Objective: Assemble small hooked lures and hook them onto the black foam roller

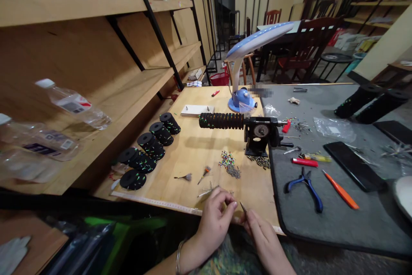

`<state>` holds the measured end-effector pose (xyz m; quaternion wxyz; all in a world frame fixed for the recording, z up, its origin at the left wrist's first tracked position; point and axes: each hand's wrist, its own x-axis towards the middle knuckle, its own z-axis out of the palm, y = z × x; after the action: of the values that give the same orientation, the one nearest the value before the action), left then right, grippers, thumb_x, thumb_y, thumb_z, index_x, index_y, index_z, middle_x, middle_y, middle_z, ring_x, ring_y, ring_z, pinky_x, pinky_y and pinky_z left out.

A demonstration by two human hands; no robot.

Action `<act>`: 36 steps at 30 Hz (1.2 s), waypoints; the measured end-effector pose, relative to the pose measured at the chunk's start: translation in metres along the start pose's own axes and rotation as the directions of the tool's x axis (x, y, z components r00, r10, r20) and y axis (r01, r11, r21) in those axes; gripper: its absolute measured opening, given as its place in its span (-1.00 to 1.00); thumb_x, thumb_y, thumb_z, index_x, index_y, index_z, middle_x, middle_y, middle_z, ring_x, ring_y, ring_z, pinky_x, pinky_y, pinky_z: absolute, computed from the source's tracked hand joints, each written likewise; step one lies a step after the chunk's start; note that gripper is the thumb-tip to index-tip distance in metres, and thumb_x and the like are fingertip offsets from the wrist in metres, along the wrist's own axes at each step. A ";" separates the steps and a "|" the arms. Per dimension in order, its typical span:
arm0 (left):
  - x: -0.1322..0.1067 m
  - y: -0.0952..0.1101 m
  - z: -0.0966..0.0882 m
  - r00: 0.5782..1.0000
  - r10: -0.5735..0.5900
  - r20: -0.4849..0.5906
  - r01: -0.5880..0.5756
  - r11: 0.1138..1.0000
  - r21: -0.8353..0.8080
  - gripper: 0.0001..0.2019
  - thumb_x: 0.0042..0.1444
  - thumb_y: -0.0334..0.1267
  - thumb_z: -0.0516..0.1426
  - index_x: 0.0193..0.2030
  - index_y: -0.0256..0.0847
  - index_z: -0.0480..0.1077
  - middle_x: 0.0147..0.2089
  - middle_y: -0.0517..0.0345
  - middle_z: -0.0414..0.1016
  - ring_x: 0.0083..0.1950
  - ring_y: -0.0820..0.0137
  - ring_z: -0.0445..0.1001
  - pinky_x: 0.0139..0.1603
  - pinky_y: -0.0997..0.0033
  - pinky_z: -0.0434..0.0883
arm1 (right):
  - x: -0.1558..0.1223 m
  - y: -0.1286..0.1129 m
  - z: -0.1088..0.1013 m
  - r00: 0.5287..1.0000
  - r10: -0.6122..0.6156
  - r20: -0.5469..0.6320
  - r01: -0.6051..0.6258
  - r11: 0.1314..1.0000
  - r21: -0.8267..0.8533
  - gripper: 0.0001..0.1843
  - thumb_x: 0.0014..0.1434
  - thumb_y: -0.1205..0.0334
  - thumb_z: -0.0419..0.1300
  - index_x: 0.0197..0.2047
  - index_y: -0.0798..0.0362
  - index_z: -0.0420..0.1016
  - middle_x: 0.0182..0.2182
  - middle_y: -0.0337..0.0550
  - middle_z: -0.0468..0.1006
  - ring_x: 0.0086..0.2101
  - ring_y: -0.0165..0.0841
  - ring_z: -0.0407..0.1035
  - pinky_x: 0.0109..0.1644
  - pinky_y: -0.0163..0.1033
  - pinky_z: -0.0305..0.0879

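At the table's front edge, my left hand (pixel 216 217) is closed, thumb and fingertips pinched together; whatever sits in the pinch is too small to make out. Close beside it, my right hand (pixel 263 234) is shut on a thin, dark pointed tool (pixel 243 207), its tip angled up toward the left fingertips. Thin wire-like pieces (pixel 206 191) lie just beyond my left hand. Two small feathery tufts on stems, one grey (pixel 186 177) and one orange-tipped (pixel 206 171), rest farther off. A pile of coloured beads (pixel 227 158) adjoins small grey metal pieces (pixel 233 173).
A black winder-like crank device (pixel 257 131) carries a ridged black roll (pixel 221 120). Several black foam spools (pixel 151 145) line the left side. A blue lamp (pixel 240 100) stands behind. Pliers (pixel 304 185), an orange-handled tool (pixel 341 191) and a phone-like black slab (pixel 352 165) lie on the grey mat (pixel 289 219).
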<state>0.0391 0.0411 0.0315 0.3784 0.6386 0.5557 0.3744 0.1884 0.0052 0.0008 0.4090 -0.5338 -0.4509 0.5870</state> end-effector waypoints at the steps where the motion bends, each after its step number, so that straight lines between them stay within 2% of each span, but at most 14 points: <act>1: -0.001 0.001 0.000 1.000 0.011 0.008 -0.011 1.000 0.003 -0.88 0.14 -0.33 0.11 -0.41 -0.21 0.41 -0.35 0.10 0.38 -0.32 0.35 0.39 -0.34 0.45 0.29 | 0.001 0.001 0.000 1.000 0.006 0.000 -0.006 1.000 0.018 -0.38 0.14 -0.38 0.00 -0.51 0.03 0.39 -0.63 -0.32 0.19 -0.55 -0.38 0.07 -0.46 -0.27 0.01; 6: -0.004 0.006 0.000 0.997 0.049 0.066 -0.051 0.998 0.026 -0.87 0.15 -0.35 0.10 -0.40 -0.20 0.43 -0.33 0.06 0.41 -0.25 0.30 0.42 -0.24 0.39 0.34 | 0.005 0.005 0.001 1.000 0.029 0.010 -0.030 0.995 0.096 -0.39 0.09 -0.39 0.06 -0.53 0.03 0.38 -0.64 -0.34 0.15 -0.56 -0.39 0.04 -0.49 -0.29 -0.02; 14: -0.006 0.008 0.002 0.992 0.066 0.107 -0.071 0.996 0.044 -0.86 0.13 -0.39 0.11 -0.43 -0.19 0.43 -0.35 0.07 0.41 -0.25 0.30 0.42 -0.24 0.41 0.31 | 0.007 -0.010 -0.001 0.999 0.041 -0.007 -0.040 0.995 0.095 -0.37 -0.01 -0.42 0.12 -0.60 0.03 0.29 -0.62 -0.33 0.17 -0.55 -0.40 0.05 -0.47 -0.29 0.02; 17: -0.005 0.007 0.003 0.992 0.059 0.112 -0.066 0.996 0.061 -0.88 0.12 -0.37 0.12 -0.42 -0.20 0.42 -0.35 0.08 0.40 -0.26 0.30 0.41 -0.26 0.41 0.30 | 0.005 -0.005 -0.003 0.999 0.020 -0.038 -0.020 1.000 0.007 -0.35 0.02 -0.44 0.05 -0.60 0.02 0.26 -0.64 -0.32 0.19 -0.55 -0.39 0.08 -0.47 -0.29 0.03; 20: -0.005 0.006 0.006 0.995 0.029 0.096 -0.031 0.999 0.026 -0.90 0.10 -0.36 0.14 -0.43 -0.20 0.42 -0.36 0.09 0.39 -0.29 0.32 0.40 -0.30 0.43 0.28 | 0.003 0.005 -0.013 0.993 -0.056 -0.100 0.034 0.978 -0.207 -0.40 0.14 -0.36 -0.03 -0.56 0.00 0.30 -0.63 -0.27 0.28 -0.56 -0.35 0.17 -0.46 -0.28 0.06; 22: -0.005 0.003 0.006 0.996 -0.010 0.087 0.013 0.999 -0.038 -0.90 0.09 -0.34 0.15 -0.44 -0.21 0.43 -0.37 0.10 0.39 -0.31 0.33 0.39 -0.33 0.44 0.27 | 0.005 0.010 -0.024 0.973 -0.178 -0.150 0.092 0.887 -0.452 -0.50 0.22 -0.23 -0.02 -0.46 -0.01 0.39 -0.57 -0.21 0.41 -0.52 -0.31 0.27 -0.42 -0.27 0.10; 23: -0.005 0.001 0.007 0.996 -0.036 0.085 0.043 0.996 -0.084 -0.90 0.09 -0.32 0.16 -0.44 -0.21 0.43 -0.38 0.11 0.38 -0.32 0.34 0.38 -0.33 0.45 0.27 | 0.007 0.012 -0.030 0.952 -0.261 -0.162 0.119 0.799 -0.589 -0.55 0.25 -0.17 -0.01 -0.40 -0.01 0.42 -0.52 -0.17 0.46 -0.48 -0.28 0.32 -0.39 -0.26 0.12; 25: -0.005 -0.005 0.006 0.992 -0.094 0.082 0.109 0.974 -0.199 -0.88 0.09 -0.27 0.17 -0.42 -0.23 0.43 -0.38 0.12 0.38 -0.32 0.35 0.38 -0.32 0.45 0.28 | 0.013 0.012 -0.041 0.896 -0.425 -0.130 0.146 0.558 -0.817 -0.60 0.30 -0.05 -0.03 -0.36 0.01 0.46 -0.47 -0.08 0.50 -0.41 -0.21 0.35 -0.35 -0.22 0.16; 27: -0.005 -0.013 0.004 0.985 -0.155 0.074 0.171 0.933 -0.317 -0.86 0.09 -0.22 0.18 -0.40 -0.24 0.43 -0.38 0.13 0.39 -0.31 0.35 0.38 -0.28 0.44 0.30 | 0.020 0.010 -0.048 0.850 -0.524 -0.058 0.148 0.342 -0.928 -0.63 0.32 0.04 -0.04 -0.33 0.04 0.48 -0.42 0.00 0.53 -0.34 -0.14 0.37 -0.30 -0.16 0.19; 29: -0.005 -0.022 0.000 0.978 -0.203 0.056 0.208 0.891 -0.402 -0.85 0.08 -0.20 0.19 -0.39 -0.25 0.41 -0.39 0.16 0.40 -0.31 0.37 0.37 -0.24 0.44 0.31 | 0.024 0.005 -0.047 0.818 -0.576 -0.012 0.175 0.268 -0.947 -0.69 0.31 0.10 0.00 -0.20 0.07 0.49 -0.27 0.07 0.57 -0.21 -0.06 0.37 -0.21 -0.08 0.23; 30: -0.004 -0.025 -0.002 0.974 -0.221 0.041 0.217 0.875 -0.433 -0.84 0.07 -0.19 0.21 -0.39 -0.25 0.41 -0.40 0.17 0.40 -0.31 0.38 0.37 -0.24 0.45 0.31 | 0.025 0.003 -0.044 0.808 -0.589 0.001 0.216 0.296 -0.930 -0.72 0.30 0.11 0.02 -0.13 0.08 0.48 -0.18 0.09 0.57 -0.14 -0.04 0.36 -0.14 -0.05 0.25; 32: -0.002 -0.030 -0.008 0.971 -0.241 0.003 0.213 0.852 -0.479 -0.82 0.03 -0.18 0.24 -0.40 -0.25 0.41 -0.41 0.19 0.41 -0.31 0.39 0.37 -0.23 0.46 0.31 | 0.025 -0.003 -0.031 0.820 -0.573 0.017 0.331 0.449 -0.830 -0.72 0.28 0.13 0.06 -0.04 0.08 0.44 -0.11 0.07 0.55 -0.09 -0.07 0.37 -0.05 -0.03 0.28; 34: 0.000 -0.030 -0.013 0.969 -0.246 -0.026 0.198 0.837 -0.510 -0.81 0.00 -0.16 0.26 -0.40 -0.25 0.42 -0.40 0.19 0.42 -0.31 0.39 0.38 -0.23 0.46 0.33 | 0.025 -0.010 -0.012 0.878 -0.476 0.049 0.397 0.668 -0.629 -0.74 0.28 0.14 0.06 -0.04 0.06 0.42 -0.14 0.03 0.56 -0.13 -0.16 0.42 -0.06 -0.10 0.34; 36: 0.003 -0.028 -0.017 0.968 -0.247 -0.033 0.191 0.821 -0.538 -0.80 -0.01 -0.16 0.27 -0.40 -0.25 0.43 -0.40 0.18 0.43 -0.31 0.39 0.40 -0.23 0.45 0.34 | 0.027 -0.015 0.009 0.942 -0.321 0.098 0.333 0.859 -0.388 -0.75 0.28 0.13 0.06 -0.03 0.02 0.40 -0.13 -0.01 0.56 -0.14 -0.21 0.45 -0.11 -0.16 0.39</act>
<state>0.0119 0.0475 0.0141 0.5519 0.4211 0.5186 0.4992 0.1765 0.0338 0.0083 0.3783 -0.5128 -0.6511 0.4123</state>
